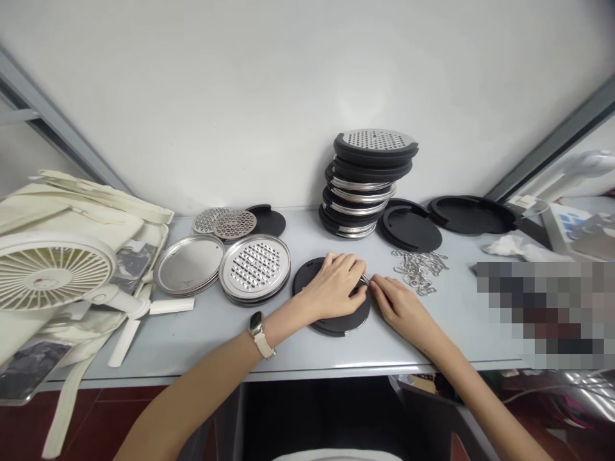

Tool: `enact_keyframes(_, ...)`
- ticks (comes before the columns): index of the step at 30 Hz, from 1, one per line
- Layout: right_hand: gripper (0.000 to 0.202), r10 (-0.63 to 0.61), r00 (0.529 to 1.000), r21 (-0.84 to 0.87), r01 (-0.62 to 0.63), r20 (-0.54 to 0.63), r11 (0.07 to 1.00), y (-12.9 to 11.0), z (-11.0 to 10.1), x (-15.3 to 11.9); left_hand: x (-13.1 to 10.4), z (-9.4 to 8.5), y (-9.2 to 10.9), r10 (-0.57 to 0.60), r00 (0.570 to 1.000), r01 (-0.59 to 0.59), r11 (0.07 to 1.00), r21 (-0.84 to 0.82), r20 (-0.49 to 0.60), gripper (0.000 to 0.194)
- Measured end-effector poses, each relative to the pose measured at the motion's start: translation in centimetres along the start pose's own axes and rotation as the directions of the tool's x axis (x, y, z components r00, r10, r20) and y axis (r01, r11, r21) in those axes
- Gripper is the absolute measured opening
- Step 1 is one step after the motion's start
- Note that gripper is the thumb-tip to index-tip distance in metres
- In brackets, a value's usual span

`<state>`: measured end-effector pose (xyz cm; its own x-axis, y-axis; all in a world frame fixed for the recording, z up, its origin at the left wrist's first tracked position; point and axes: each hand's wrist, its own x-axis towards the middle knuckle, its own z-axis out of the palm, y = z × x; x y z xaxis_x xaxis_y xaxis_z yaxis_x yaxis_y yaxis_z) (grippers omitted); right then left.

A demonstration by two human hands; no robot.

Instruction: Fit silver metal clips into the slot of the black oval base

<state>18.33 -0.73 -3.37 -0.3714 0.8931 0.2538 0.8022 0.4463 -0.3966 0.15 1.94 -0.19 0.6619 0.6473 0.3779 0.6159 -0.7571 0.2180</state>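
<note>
In front of me on the table lies a round black base (355,320) with a raised rim. My left hand (339,285) rests on top of it, fingers curled over and gripping its right side. At that edge, my right hand (394,298) pinches a small shiny metal piece (365,280), mostly hidden by the fingers of both hands. A pile of bent metal wire clips (420,270) lies just beyond my right hand. Left of the base, a round metal grater plate (254,266) tops a short stack, beside a stack of plain metal discs (189,264).
Behind stands a leaning tall stack of black bases and metal plates (365,186). More black bases (410,227) lie to its right. Small perforated discs (234,224) sit at the back left. A white fan (52,272) and cream bag (96,211) occupy the left end.
</note>
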Motion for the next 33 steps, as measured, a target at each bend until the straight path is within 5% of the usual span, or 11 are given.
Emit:
enact_keyframes(22,0.025,0.003,1.000,0.020,-0.003,-0.010,1.000,0.16,0.07,-0.19,0.03,-0.29,0.05,0.025,1.000,-0.024,0.988,-0.152,0.009,0.019)
enact_keyframes(33,0.025,0.014,1.000,0.040,-0.013,-0.028,0.999,0.03,-0.07,-0.38,0.14,-0.34,-0.44,-0.088,0.995,0.099,0.940,-0.328,0.048,0.018)
